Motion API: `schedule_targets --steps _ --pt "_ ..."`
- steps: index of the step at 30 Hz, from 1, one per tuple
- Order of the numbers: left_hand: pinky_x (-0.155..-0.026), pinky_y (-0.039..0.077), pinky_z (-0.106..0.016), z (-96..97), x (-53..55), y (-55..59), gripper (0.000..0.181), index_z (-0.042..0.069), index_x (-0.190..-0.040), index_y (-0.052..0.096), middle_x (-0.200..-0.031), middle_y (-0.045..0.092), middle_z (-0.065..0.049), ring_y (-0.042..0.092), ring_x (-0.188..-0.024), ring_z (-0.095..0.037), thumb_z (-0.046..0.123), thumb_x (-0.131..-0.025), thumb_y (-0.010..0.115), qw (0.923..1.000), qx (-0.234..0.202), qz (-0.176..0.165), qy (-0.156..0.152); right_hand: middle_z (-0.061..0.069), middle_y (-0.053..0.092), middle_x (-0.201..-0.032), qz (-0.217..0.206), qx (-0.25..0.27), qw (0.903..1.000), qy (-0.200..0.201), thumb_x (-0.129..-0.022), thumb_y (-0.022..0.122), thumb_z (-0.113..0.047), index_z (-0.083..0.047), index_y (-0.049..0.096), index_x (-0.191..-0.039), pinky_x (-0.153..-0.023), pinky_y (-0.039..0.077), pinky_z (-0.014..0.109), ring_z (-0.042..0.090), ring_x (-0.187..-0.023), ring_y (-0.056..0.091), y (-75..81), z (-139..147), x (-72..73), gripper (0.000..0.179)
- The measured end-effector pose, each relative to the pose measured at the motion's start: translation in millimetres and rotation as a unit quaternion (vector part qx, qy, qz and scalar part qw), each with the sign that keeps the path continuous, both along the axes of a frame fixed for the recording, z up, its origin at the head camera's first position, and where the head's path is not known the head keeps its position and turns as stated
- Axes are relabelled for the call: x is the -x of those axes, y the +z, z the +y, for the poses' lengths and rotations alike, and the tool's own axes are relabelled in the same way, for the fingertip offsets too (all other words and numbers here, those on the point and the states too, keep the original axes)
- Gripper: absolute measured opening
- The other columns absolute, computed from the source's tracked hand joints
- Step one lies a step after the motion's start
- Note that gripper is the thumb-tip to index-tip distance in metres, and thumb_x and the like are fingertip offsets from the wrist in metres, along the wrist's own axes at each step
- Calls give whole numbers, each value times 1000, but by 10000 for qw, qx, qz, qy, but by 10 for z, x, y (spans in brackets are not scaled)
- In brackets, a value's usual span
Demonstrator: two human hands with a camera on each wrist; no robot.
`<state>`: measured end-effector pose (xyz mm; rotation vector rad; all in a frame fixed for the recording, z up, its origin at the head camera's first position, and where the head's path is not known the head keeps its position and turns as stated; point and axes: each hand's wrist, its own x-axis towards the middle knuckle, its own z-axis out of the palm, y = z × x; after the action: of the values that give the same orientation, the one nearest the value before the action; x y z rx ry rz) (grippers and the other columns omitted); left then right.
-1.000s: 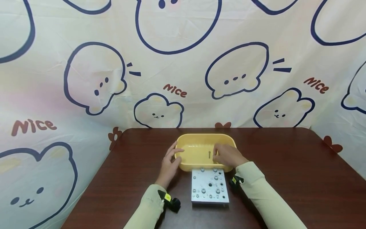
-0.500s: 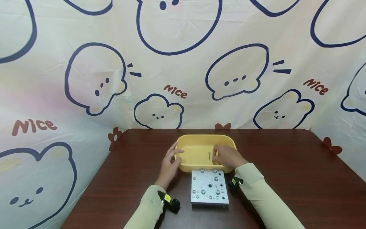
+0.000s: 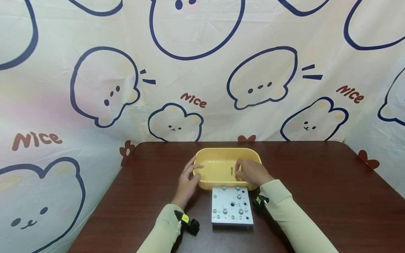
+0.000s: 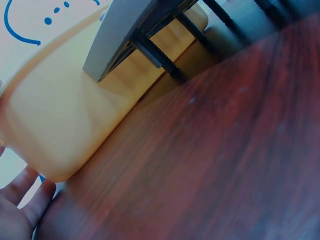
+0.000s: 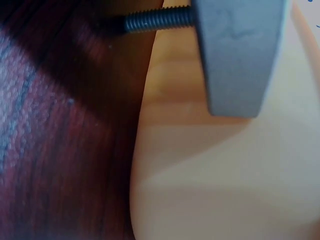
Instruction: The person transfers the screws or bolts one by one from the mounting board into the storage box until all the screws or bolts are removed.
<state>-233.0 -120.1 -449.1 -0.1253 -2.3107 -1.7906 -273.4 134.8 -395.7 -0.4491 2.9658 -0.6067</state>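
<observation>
A yellow plastic tray (image 3: 215, 185) stands at the middle of the table. My left hand (image 3: 187, 182) rests at its left end with fingers spread, one finger reaching over the rim; the left wrist view shows the fingertips at the tray's outer corner. My right hand (image 3: 253, 171) is inside the right part of the tray, fingers bent down toward the bottom. Whether it pinches something is hidden. A small bolt (image 3: 231, 171) lies left of its fingertips. In front of the tray is a silver metal plate (image 3: 231, 207) with several bolts and holes; neither hand touches it.
Threaded bolt shanks (image 4: 161, 57) stick out below the plate, which sits raised over the dark wooden table (image 3: 152, 175). The plate's far edge is close to the tray's front wall. A patterned cloth (image 3: 215, 88) hangs behind the table.
Both hands, the tray and the plate keep their places. Only slight shifts of the right fingers and the head view show.
</observation>
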Motion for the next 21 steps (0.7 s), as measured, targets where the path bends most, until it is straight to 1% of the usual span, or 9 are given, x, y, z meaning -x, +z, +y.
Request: schedule_targets --steps 7,10,14,17,21 --pt "-113 26 -46 17 2 -17 30 17 -114 68 -146 34 29 25 -141 -10 16 -87 57 10000 36 -39 11 1 52 -66 65 21 10000 8 -86 65 -22 -15 63 -94 -54 44 29 18 -56 50 -1 12 -41 11" --pt "-114 25 -47 21 -7 -16 30 17 -114 69 -146 34 28 24 -141 -10 16 -86 56 10000 41 -9 28 1 52 -66 54 48 10000 -54 -86 66 -22 -15 63 -95 -54 43 28 17 -57 50 -1 6 -56 11" --pt "-112 29 -46 24 -8 -9 29 17 -113 69 -146 34 28 25 -141 -11 16 -87 56 10000 -5 -37 34 2 52 -67 -34 99 9999 -122 -86 66 -22 -15 63 -95 -53 44 28 18 -58 51 7 -2 -65 12" --pt "-112 30 -46 21 -7 -4 29 16 -114 68 -147 34 26 25 -142 -12 16 -87 57 10000 -29 -28 15 3 52 -67 -23 110 9999 -80 -86 66 -21 -15 63 -94 -54 44 28 18 -58 50 16 -7 -65 11" --pt "-113 28 -46 8 -8 5 30 15 -115 68 -147 34 26 24 -142 -12 15 -87 57 10000 -23 11 -1 1 52 -66 77 70 9999 -1 -84 66 -20 -15 63 -94 -55 43 29 18 -57 50 28 -15 -60 11"
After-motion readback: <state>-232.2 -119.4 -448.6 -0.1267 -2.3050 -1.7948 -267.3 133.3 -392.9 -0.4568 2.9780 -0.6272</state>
